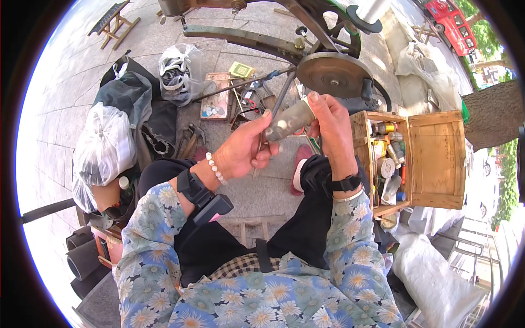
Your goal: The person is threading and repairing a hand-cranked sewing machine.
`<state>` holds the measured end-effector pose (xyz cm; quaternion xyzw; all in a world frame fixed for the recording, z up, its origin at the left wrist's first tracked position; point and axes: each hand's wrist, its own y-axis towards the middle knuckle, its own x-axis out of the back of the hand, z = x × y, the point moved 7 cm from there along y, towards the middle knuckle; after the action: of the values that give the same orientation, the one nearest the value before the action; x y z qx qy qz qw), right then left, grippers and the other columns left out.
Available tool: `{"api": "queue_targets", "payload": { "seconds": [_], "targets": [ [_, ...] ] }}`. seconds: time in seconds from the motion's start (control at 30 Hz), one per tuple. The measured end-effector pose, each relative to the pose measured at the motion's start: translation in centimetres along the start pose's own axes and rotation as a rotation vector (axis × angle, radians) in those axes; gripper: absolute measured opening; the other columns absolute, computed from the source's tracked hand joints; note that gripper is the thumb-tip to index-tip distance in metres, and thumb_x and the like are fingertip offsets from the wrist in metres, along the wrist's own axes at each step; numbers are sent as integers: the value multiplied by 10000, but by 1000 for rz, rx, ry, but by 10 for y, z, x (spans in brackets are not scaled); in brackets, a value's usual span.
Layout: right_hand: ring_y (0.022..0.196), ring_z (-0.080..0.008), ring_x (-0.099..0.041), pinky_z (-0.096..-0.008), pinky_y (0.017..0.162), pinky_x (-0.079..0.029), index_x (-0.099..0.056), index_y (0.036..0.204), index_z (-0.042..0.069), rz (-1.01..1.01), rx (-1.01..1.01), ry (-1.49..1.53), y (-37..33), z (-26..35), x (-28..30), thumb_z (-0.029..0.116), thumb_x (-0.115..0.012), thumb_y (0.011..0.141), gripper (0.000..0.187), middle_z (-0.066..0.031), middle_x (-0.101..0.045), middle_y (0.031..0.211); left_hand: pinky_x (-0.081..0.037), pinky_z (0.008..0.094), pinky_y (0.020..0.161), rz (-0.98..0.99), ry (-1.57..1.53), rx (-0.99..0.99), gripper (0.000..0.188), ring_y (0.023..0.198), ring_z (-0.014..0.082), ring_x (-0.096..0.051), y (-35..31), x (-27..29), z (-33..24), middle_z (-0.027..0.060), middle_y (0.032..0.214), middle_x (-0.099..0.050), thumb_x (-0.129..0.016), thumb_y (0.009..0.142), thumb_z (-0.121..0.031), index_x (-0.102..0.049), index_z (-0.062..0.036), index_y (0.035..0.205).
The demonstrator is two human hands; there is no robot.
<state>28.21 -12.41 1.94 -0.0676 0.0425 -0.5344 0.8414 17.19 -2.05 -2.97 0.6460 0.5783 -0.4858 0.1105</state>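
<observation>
Hands, two, meet above the lap: left hand [243, 150] and right hand [328, 123] each grip closed on one dull grey cylindrical spool [290, 120], held just before the round metal machine wheel [333, 74]. Open wooden box [437, 158] of several spools crowds the right; paved floor [262, 188] lies open below.

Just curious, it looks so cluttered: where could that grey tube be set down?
Bare paving lies between the knees, bordered by the pink shoe. More open paving beyond the plastic bags. Crowded: the wooden box, and the tool tray by the wheel.
</observation>
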Motion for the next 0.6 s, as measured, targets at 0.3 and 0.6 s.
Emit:
{"api": "queue_targets", "payload": {
  "seconds": [0.3,0.6],
  "targets": [
    [467,-39,-427,-182,417,-334,-569,817,6,8,33,7,-1,0,1,390,-632,814,389,1,-520,636,-277,208,415,3,52,-17,450,435,70,-325,-1,1,-1,19,654,-497,-396,881,-546,-504,-130,1015],
    [511,-39,-439,-179,458,-332,-574,911,7,94,28,73,-2,2,-1,317,-621,828,324,-1,-536,683,-275,230,402,7,3,39,589,410,90,-317,-2,-1,3,37,595,-499,-320,877,-601,-544,-59,929]
  ]
}}
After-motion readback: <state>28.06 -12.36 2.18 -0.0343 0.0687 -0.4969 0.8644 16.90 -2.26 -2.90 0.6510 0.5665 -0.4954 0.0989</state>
